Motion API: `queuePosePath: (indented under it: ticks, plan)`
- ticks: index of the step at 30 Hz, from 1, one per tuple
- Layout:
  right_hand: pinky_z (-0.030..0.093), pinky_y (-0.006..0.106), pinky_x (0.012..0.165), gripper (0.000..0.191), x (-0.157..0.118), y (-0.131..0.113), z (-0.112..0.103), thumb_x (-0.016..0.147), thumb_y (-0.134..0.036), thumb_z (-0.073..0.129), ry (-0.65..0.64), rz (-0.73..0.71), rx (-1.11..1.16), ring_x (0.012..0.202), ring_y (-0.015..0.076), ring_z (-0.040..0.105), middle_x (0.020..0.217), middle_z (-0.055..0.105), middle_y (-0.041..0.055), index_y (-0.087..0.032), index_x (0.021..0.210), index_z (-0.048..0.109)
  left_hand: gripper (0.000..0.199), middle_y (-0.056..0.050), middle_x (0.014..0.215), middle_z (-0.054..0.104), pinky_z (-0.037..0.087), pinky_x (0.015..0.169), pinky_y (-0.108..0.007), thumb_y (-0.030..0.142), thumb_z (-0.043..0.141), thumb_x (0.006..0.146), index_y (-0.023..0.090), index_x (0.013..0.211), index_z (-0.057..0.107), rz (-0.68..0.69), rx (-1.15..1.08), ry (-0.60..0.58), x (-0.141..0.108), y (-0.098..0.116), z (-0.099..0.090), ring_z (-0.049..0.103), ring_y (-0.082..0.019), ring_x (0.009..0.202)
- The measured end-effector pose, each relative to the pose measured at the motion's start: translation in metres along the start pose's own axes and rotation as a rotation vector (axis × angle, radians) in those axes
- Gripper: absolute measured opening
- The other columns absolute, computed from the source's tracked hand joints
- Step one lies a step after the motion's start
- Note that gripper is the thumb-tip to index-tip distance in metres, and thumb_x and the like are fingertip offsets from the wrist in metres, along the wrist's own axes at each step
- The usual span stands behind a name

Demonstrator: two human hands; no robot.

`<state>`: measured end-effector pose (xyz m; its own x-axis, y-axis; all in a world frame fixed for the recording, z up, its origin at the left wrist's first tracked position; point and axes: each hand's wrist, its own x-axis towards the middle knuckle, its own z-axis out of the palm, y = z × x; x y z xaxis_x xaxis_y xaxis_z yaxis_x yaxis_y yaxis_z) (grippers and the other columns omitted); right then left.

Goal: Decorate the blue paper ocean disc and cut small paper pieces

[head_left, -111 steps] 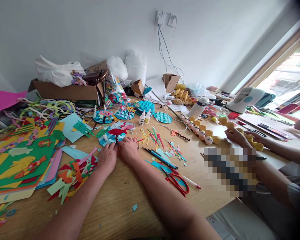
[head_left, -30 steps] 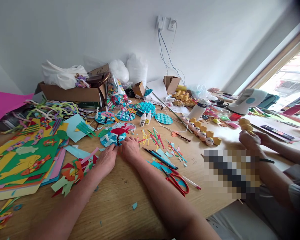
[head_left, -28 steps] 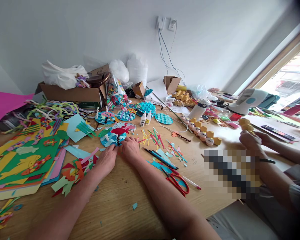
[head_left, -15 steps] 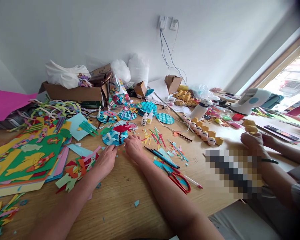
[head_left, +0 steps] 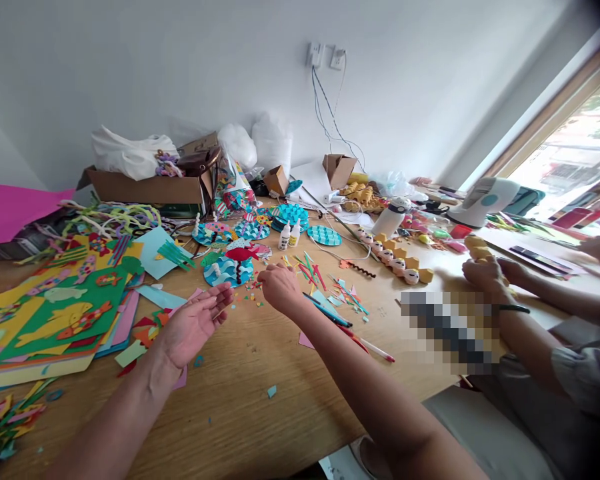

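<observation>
Scraps of coloured paper (head_left: 133,351): at 9 o'clock from our left hand (head_left: 194,321). That hand: palm upturned, fingers loosely spread, nothing held that we see. Blue wave disc (head_left: 225,274): on the table (head_left: 240,427), at 12 o'clock from those fingertips. Red fish (head_left: 240,254): above the disc on a dark stem (head_left: 239,272), long axis 9 to 3 o'clock. Right hand (head_left: 279,288): seemingly nearer the fish, which lies between 10 and 11 o'clock; fingers curled, whether pinching anything we cannot tell.
</observation>
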<state>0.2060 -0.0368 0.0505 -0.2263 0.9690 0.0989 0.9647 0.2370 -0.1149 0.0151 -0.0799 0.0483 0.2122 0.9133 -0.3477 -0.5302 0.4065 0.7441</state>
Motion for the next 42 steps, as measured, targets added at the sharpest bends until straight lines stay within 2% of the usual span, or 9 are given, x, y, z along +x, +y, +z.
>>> queuePosePath:
  ticks: [5, 10, 18, 21, 23, 28, 30, 37, 42]
  plan:
    - [0.033, 0.033, 0.075, 0.030, -0.037, 0.012, -0.008, 0.083, -0.015, 0.043, -0.010, 0.027, 0.011, 0.094, 0.0214, 0.055, 0.096, 0.068, 0.0051, -0.023, 0.090, 0.071, 0.031, -0.009, 0.092, 0.070, 0.053, 0.058, -0.020, 0.000, 0.040, 0.085, 0.010, 0.092, 0.069, -0.009, -0.044, -0.019, -0.006, -0.002, 0.003, 0.066, -0.013, 0.080]
    - [0.032, 0.032, 0.073, 0.028, -0.076, 0.019, -0.004, 0.084, -0.016, 0.043, -0.048, 0.013, 0.024, 0.092, 0.0201, 0.056, 0.092, 0.068, 0.0044, -0.023, 0.089, 0.070, 0.030, -0.008, 0.090, 0.069, 0.054, 0.057, -0.019, 0.002, 0.041, 0.086, 0.010, 0.092, 0.068, -0.010, -0.007, -0.035, -0.005, -0.011, -0.003, 0.067, -0.013, 0.078]
    - [0.032, 0.030, 0.072, 0.019, -0.116, 0.005, 0.007, 0.088, -0.019, 0.048, -0.100, -0.174, 0.032, 0.087, 0.0172, 0.055, 0.089, 0.066, 0.0051, -0.018, 0.083, 0.066, 0.027, -0.008, 0.086, 0.069, 0.054, 0.053, -0.019, 0.004, 0.042, 0.086, 0.009, 0.090, 0.069, -0.100, 0.056, -0.003, -0.002, -0.021, -0.006, 0.067, -0.013, 0.072]
    - [0.034, 0.027, 0.074, 0.016, -0.125, 0.009, 0.005, 0.088, -0.020, 0.050, -0.115, -0.211, 0.073, 0.087, 0.0160, 0.055, 0.090, 0.064, 0.0051, -0.018, 0.083, 0.065, 0.027, -0.008, 0.085, 0.069, 0.054, 0.053, -0.020, 0.004, 0.043, 0.085, 0.009, 0.090, 0.069, -0.118, 0.053, -0.012, -0.004, -0.024, -0.010, 0.067, -0.014, 0.071]
    - [0.036, 0.025, 0.073, 0.017, -0.131, 0.023, 0.004, 0.088, -0.019, 0.049, -0.109, -0.146, 0.111, 0.085, 0.0141, 0.057, 0.092, 0.064, 0.0052, -0.017, 0.084, 0.065, 0.028, -0.008, 0.084, 0.069, 0.055, 0.053, -0.021, 0.004, 0.041, 0.085, 0.009, 0.089, 0.068, -0.136, 0.036, -0.011, -0.006, -0.026, -0.013, 0.067, -0.014, 0.070]
    - [0.038, 0.023, 0.067, 0.022, -0.152, 0.074, 0.003, 0.090, -0.022, 0.046, -0.095, 0.281, 0.073, 0.081, 0.0143, 0.059, 0.096, 0.063, 0.0060, -0.019, 0.089, 0.068, 0.030, -0.008, 0.079, 0.069, 0.056, 0.055, -0.023, 0.004, 0.039, 0.084, 0.009, 0.090, 0.068, -0.125, -0.029, -0.024, -0.010, -0.033, -0.019, 0.067, -0.015, 0.069]
    - [0.038, 0.023, 0.067, 0.022, -0.161, 0.090, 0.003, 0.089, -0.023, 0.046, -0.085, 0.388, 0.052, 0.083, 0.0150, 0.059, 0.096, 0.063, 0.0061, -0.019, 0.091, 0.068, 0.029, -0.009, 0.080, 0.069, 0.056, 0.057, -0.023, 0.005, 0.042, 0.082, 0.010, 0.092, 0.069, -0.105, -0.051, -0.050, -0.010, -0.035, -0.021, 0.066, -0.016, 0.070]
    - [0.039, 0.025, 0.076, 0.022, -0.183, 0.109, 0.006, 0.089, -0.020, 0.046, 0.026, 0.464, 0.042, 0.092, 0.0166, 0.058, 0.100, 0.063, 0.0066, -0.020, 0.094, 0.068, 0.021, -0.009, 0.080, 0.069, 0.056, 0.059, -0.024, 0.010, 0.055, 0.075, 0.010, 0.090, 0.070, -0.046, -0.038, -0.128, -0.012, -0.036, -0.027, 0.063, -0.017, 0.072]
    - [0.039, 0.028, 0.075, 0.022, -0.186, 0.111, 0.009, 0.088, -0.021, 0.048, -0.022, 0.492, 0.017, 0.092, 0.0195, 0.058, 0.101, 0.064, 0.0089, -0.019, 0.098, 0.066, 0.020, -0.009, 0.080, 0.069, 0.055, 0.060, -0.025, 0.014, 0.061, 0.071, 0.010, 0.088, 0.071, -0.033, 0.025, -0.143, -0.014, -0.035, -0.025, 0.062, -0.018, 0.073]
